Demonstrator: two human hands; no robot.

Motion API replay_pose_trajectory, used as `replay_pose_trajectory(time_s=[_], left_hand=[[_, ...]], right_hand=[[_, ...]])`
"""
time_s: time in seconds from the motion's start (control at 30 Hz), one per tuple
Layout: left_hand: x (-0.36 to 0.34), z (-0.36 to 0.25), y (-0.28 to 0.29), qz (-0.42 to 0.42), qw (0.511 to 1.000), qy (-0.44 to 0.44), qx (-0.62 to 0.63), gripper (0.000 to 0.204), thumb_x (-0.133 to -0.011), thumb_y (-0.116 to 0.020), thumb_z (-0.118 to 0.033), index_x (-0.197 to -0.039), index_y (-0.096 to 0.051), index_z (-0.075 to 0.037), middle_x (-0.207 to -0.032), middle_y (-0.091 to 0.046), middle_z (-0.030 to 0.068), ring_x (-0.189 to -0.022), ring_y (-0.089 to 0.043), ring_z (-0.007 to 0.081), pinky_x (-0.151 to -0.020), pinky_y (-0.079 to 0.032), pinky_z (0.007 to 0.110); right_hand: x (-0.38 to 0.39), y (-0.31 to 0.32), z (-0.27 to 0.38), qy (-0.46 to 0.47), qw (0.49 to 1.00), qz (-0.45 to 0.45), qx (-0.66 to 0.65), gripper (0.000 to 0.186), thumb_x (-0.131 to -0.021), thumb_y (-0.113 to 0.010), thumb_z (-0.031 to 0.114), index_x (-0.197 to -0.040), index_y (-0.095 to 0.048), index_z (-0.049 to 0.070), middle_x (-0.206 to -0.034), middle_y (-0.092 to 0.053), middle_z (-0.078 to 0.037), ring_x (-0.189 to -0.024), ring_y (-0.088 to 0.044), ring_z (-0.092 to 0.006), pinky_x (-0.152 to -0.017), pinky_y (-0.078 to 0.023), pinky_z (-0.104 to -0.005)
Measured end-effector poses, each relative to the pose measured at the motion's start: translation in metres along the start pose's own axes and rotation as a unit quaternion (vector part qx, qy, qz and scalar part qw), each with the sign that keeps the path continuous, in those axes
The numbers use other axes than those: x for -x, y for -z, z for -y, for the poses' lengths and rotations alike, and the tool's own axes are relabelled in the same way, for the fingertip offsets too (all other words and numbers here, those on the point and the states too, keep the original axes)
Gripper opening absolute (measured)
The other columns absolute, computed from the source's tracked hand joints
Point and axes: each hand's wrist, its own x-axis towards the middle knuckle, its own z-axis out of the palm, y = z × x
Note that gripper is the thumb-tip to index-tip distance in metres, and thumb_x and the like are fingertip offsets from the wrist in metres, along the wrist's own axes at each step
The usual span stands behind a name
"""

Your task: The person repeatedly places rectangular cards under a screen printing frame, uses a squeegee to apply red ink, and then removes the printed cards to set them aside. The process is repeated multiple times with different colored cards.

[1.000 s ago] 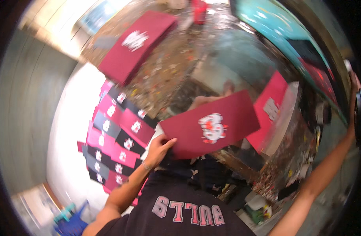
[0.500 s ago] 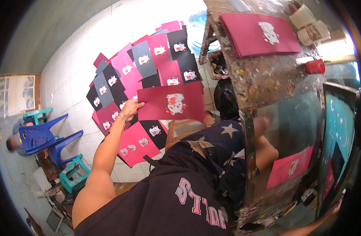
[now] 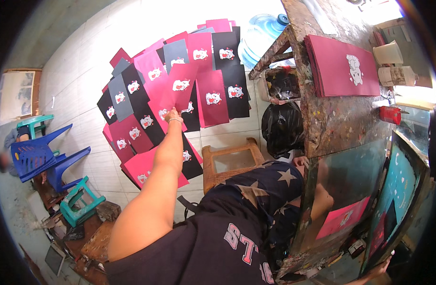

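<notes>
Left grip (image 3: 173,115): pinching red sheet (image 3: 184,85) by its near end, over printed sheets (image 3: 212,102) on the floor (image 3: 241,127). Right grip (image 3: 383,268): beside lower edge of teal screen (image 3: 401,183), closure unclear. Risk: smearing, should ink be wet and sheets rub.

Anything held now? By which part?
Left hand: a red sheet, by its near end. Right hand: at the screen's lower edge; can't tell whether it grips.

Large pink-and-white letters (image 3: 247,251), across a black shirt (image 3: 194,247), partly hidden
</notes>
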Motion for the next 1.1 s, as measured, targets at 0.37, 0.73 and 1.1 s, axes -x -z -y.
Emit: replay_pose_trajectory(time_s=[0.37, 0.73, 1.1], left_hand=[[0.001, 0.189, 0.095, -0.116, 0.983, 0.128, -0.052, 0.040, -0.087, -0.069, -0.005, -0.126, -0.058, -0.004, -0.106, -0.071, 0.0137, -0.094, -0.073, 0.0267, -0.081, -0.062, 0.041], [0.398, 0.066, 0.036, 0.519, 0.715, -0.315, -0.347, 0.016, -0.106, -0.058, -0.016, -0.106, -0.067, -0.002, -0.073, -0.059, -0.0015, -0.062, -0.051, 0.0044, -0.054, -0.040, 0.021], [0.679, 0.263, -0.039, 0.807, -0.202, -0.479, -0.281, 0.065, -0.094, -0.069, -0.041, -0.147, -0.055, -0.007, -0.156, -0.049, 0.0136, -0.149, -0.039, 0.0328, -0.124, -0.027, 0.050]], right_hand=[[0.028, 0.022, 0.013, -0.034, 0.999, 0.014, 0.000, 0.067, -0.108, -0.042, 0.053, -0.149, -0.053, 0.002, -0.147, -0.059, -0.012, -0.131, -0.057, -0.0238, -0.114, -0.040, -0.0381], [0.020, 0.011, -0.033, 0.043, 0.995, -0.018, -0.089, 0.061, -0.104, -0.055, 0.043, -0.132, -0.063, -0.011, -0.131, -0.068, -0.020, -0.123, -0.063, -0.0269, -0.110, -0.044, -0.0416], [0.008, 0.012, 0.096, 0.054, 0.994, -0.072, 0.067, 0.064, -0.094, -0.057, 0.056, -0.075, -0.066, -0.004, -0.067, -0.058, -0.026, -0.064, -0.061, -0.0344, -0.066, -0.047, -0.0450]])
